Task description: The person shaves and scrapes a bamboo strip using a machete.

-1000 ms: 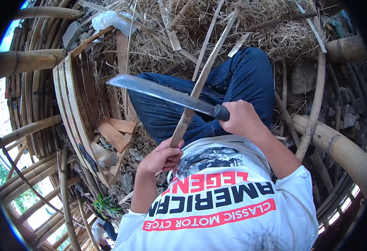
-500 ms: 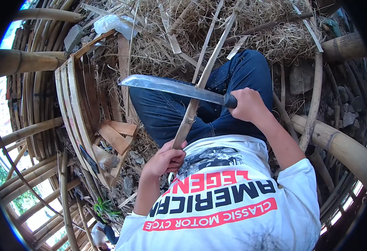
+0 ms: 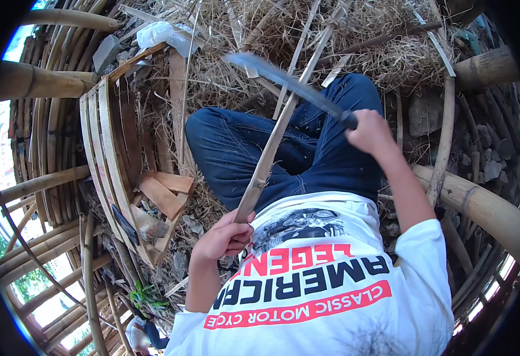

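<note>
Two hands: both gripping
left hand (image 3: 223, 238): fingers wrapped on bamboo strip (image 3: 270, 155), low end
right hand (image 3: 371, 132): fingers clamped on machete (image 3: 289, 83), blade across the strip

Long steel machete blade with dark handle (image 3: 289, 86): one
Long thin pale bamboo strip, held (image 3: 272, 148): one
Bare hands: two, left (image 3: 221, 237), right (image 3: 371, 132)
Crumpled white plastic bag (image 3: 165, 32): one

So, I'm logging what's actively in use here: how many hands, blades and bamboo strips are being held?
Hands: 2, left hand and right hand
Blades: 1, machete
Held bamboo strips: 1, bamboo strip
Total: 4
</note>
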Demonstrator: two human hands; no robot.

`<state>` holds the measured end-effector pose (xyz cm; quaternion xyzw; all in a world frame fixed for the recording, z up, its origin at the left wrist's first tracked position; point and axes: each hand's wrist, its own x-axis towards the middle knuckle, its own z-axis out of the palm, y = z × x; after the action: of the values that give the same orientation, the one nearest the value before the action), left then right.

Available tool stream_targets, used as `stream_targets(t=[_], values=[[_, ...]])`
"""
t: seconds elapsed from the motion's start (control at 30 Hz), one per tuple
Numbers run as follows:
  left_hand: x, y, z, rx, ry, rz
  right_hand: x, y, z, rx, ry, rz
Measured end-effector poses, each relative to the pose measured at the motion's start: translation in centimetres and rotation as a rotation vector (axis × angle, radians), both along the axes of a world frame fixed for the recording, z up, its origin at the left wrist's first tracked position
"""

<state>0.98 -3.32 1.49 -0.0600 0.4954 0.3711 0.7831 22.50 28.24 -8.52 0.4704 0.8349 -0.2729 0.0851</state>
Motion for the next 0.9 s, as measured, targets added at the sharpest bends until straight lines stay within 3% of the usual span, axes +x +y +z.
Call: stream_targets(t=[0.13, 0.3, 0.5, 0.63, 0.7, 0.9], values=[[1.2, 0.2, -0.3, -0.028, 0.036, -0.010, 0.8, 2.4, 0.1, 0.067, -0.057, 0.031], [0.0, 0.7, -1.7, 0.027, -0.026, 0.004, 0.5, -2.6, 0.7, -0.044, 0.190, -0.039], [0.6, 1.4, -1.4, -0.065, 0.155, -0.061, -1.9, -8.5, 1.8, -0.167, 0.265, 0.191], [1.1, 1.2, -0.9, -0.020, 0.145, -0.044, -2.0, -7.4, 1.2, -0.202, 0.211, 0.267], [0.9, 0.5, -0.8, 0.020, 0.130, -0.021, -1.6, -5.7, 1.1, -0.078, 0.165, 0.220], [0.3, -1.7, -0.6, -0.027, 0.031, 0.005, 0.2, -1.1, 0.8, -0.045, 0.092, 0.089]])
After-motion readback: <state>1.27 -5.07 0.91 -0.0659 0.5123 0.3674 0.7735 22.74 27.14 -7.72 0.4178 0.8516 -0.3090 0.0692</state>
